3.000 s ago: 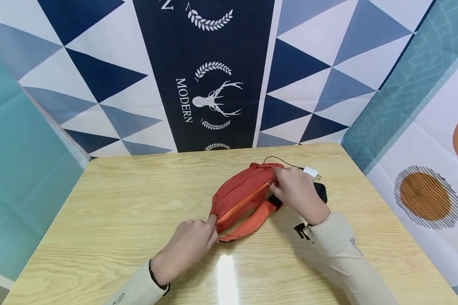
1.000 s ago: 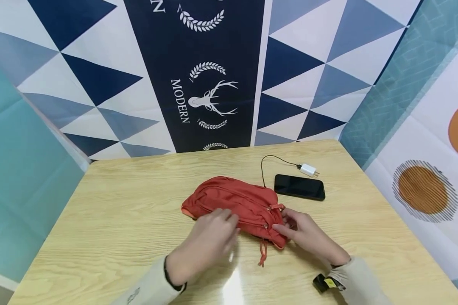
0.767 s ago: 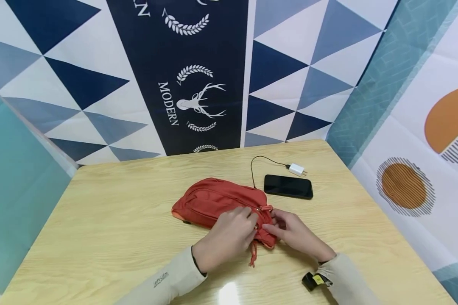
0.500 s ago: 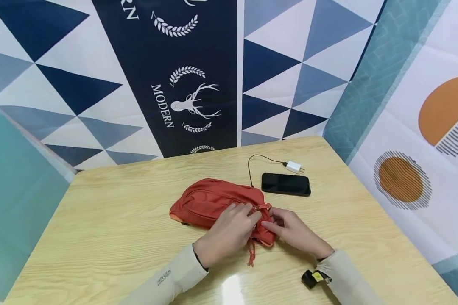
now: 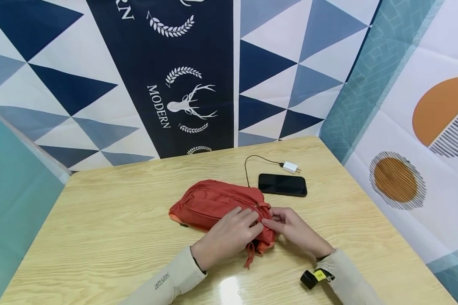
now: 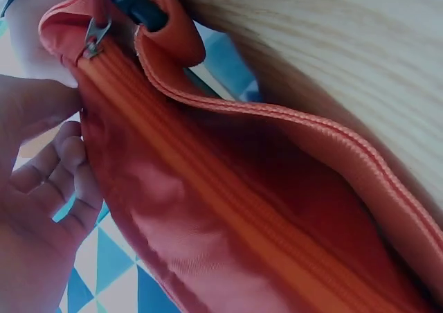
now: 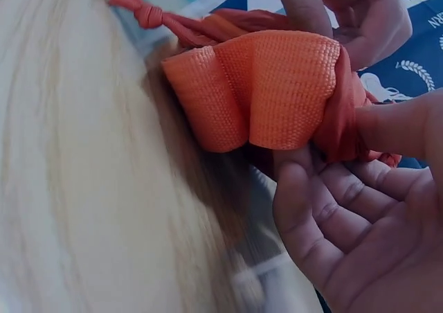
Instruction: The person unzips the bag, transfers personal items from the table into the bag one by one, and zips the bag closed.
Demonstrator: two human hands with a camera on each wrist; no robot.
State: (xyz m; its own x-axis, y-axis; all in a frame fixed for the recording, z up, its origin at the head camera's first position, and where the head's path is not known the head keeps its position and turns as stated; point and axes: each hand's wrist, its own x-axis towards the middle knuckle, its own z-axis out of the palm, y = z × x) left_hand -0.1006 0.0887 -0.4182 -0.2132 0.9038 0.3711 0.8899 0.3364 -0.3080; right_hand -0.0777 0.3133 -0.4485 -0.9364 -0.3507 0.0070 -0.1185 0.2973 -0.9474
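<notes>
A red waist bag (image 5: 210,201) lies on the table in the head view, its right end between both hands. My left hand (image 5: 233,231) reaches over the front and pinches the fabric near that end. My right hand (image 5: 295,228) grips the end itself, thumb on top and fingers behind, as the right wrist view also shows. A folded orange webbing strap (image 7: 294,84) sticks out there. Below hangs a knotted red zip cord (image 5: 249,256). The left wrist view shows an orange zipper (image 6: 208,188) along the bag's underside. The left fingertips are partly hidden.
Behind the bag's right end lie a black phone (image 5: 282,184) and a white charger plug (image 5: 290,167) with a thin black cable (image 5: 246,166) running towards the bag. Patterned cloth walls (image 5: 198,51) border the wooden table (image 5: 110,220) at the back and sides.
The bag, earlier held at both ends and tilted up, now lies flatter and further left. Both hands have come together at its right end. The phone has come into full view.
</notes>
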